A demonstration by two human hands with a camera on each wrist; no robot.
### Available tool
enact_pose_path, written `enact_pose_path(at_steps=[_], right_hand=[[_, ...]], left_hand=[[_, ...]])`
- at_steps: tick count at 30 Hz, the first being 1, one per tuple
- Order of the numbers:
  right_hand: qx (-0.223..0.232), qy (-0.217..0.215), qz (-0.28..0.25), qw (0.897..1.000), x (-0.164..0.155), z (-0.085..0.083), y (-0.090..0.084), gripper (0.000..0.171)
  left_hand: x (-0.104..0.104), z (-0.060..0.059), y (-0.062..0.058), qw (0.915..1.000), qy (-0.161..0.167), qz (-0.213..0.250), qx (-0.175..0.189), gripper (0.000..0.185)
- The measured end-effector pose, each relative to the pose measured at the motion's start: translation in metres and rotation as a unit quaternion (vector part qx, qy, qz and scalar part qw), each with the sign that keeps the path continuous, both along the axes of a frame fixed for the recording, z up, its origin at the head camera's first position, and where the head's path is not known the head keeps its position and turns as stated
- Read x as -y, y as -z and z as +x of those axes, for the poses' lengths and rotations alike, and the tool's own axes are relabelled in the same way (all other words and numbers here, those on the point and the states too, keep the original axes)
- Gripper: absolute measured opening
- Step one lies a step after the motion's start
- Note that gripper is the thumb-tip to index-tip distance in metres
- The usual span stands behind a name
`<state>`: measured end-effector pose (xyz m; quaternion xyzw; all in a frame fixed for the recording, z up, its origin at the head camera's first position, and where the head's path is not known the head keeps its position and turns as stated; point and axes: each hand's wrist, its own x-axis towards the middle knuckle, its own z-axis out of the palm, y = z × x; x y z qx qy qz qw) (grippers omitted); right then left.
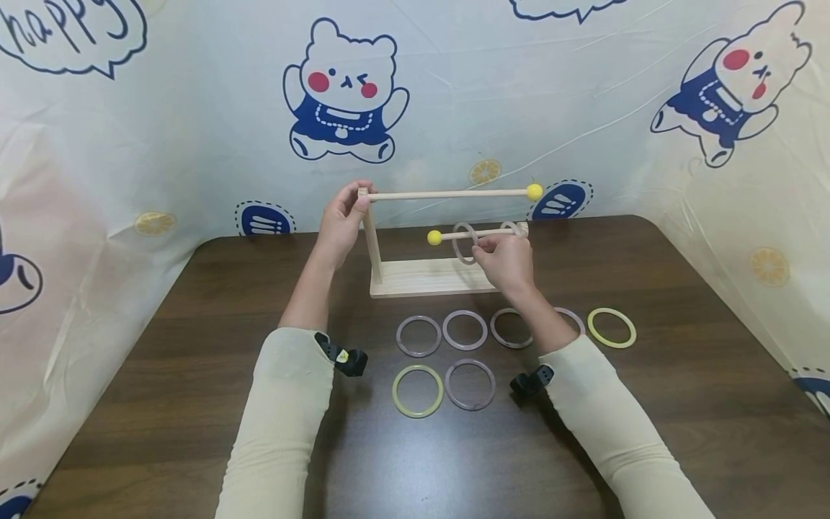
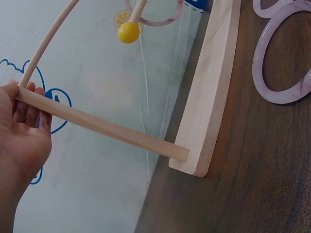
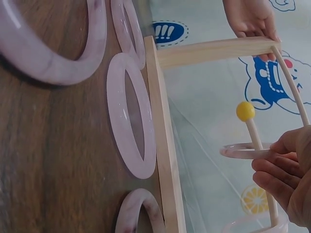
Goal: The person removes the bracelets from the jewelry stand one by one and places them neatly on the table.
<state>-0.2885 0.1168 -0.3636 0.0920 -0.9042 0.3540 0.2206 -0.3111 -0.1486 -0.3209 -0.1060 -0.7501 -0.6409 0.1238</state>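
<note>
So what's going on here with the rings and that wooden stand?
A person is loading rings onto a wooden rack. The left hand grips the top of the rack's tall post, while the right hand pinches a pinkish ring threaded on the lower rod. A second ring already hangs there. Five pinkish and two yellow rings lie on the table.

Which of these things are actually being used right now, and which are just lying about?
In use:
- wooden rack, steadied at its taller post by the left hand
- lower rod, with two pink rings on it
- pink ring, pinched by the right hand

Lying about:
- loose pink rings on the table
- two yellow-green rings
- upper rod, bare
- cartoon backdrop cloth
</note>
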Motion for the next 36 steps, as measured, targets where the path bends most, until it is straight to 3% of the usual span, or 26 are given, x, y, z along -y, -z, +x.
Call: enact_pose_path(at_steps=[14, 22, 30, 36], right_hand=[[-0.018, -0.021, 0.005, 1.000, 0.008, -0.001, 0.000, 0.012], [-0.004, -0.023, 0.001, 1.000, 0.013, 0.001, -0.001, 0.012], [-0.039, -0.025, 0.008, 0.999, 0.018, -0.001, 0.001, 0.011], [-0.037, -0.025, 0.000, 0.999, 0.022, -0.003, 0.002, 0.011]], left_hand=[[0.000, -0.001, 0.001, 1.0000, -0.002, -0.005, -0.004, 0.034], [0.000, -0.001, 0.001, 1.0000, -0.002, -0.003, -0.004, 0.034], [0.000, -0.001, 0.000, 1.0000, -0.004, -0.002, 0.003, 0.032], [0.001, -0.002, 0.000, 1.0000, -0.005, -0.003, 0.007, 0.034]])
